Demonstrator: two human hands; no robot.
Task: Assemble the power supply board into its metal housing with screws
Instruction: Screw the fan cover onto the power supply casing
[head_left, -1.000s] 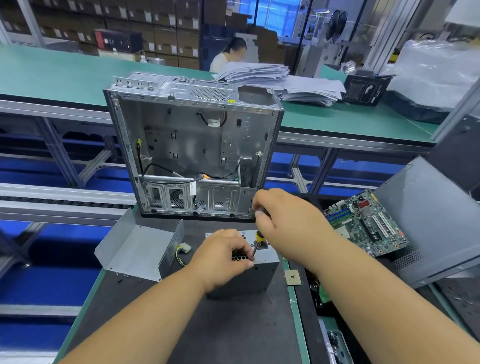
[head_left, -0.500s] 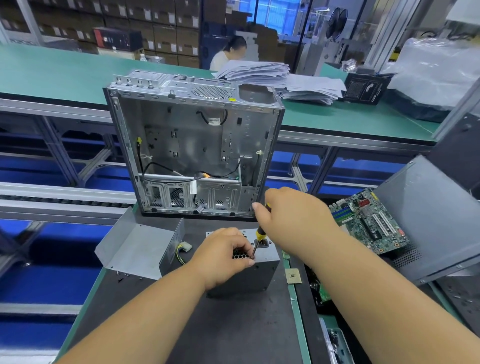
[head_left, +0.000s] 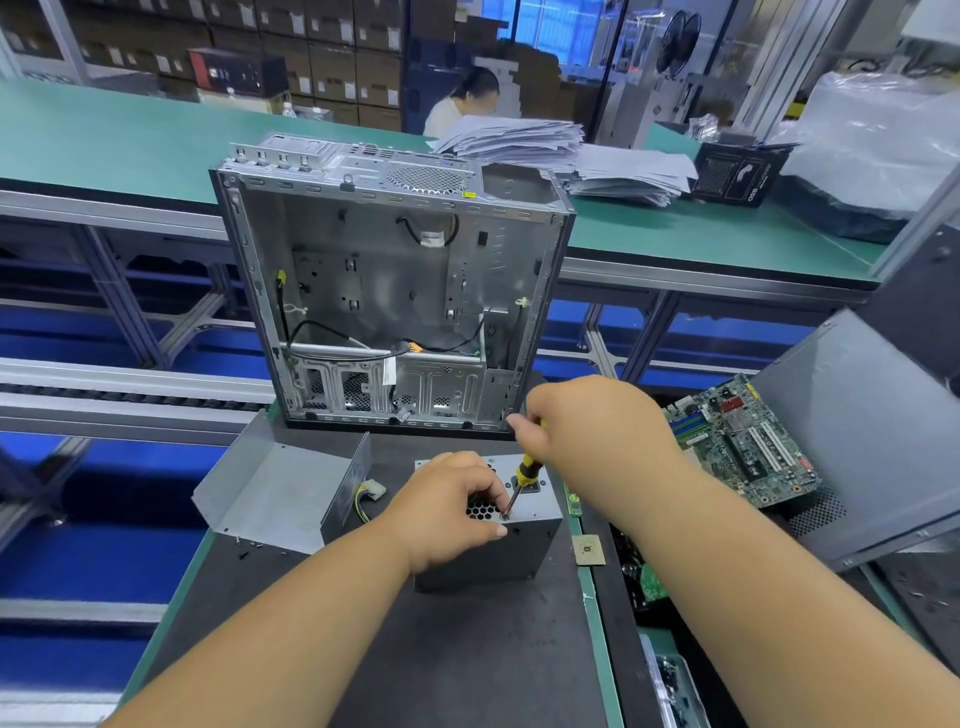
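Observation:
A grey power supply housing stands on the black mat. My left hand grips its top over the honeycomb vent. A yellow-and-black screwdriver is held in my right hand, fingers curled round the handle; its tip sits on a screw at the housing's top face. A bent grey metal cover lies to the left, with a white connector and yellow wires beside it.
An open computer case stands upright just behind. A green motherboard and a grey side panel lie at right. Loose screws lie near the cover, a small chip on the mat's right edge. A person sits far behind.
My right hand has shifted slightly up and right on the screwdriver handle while the tip stays on the screw. My left hand keeps its hold.

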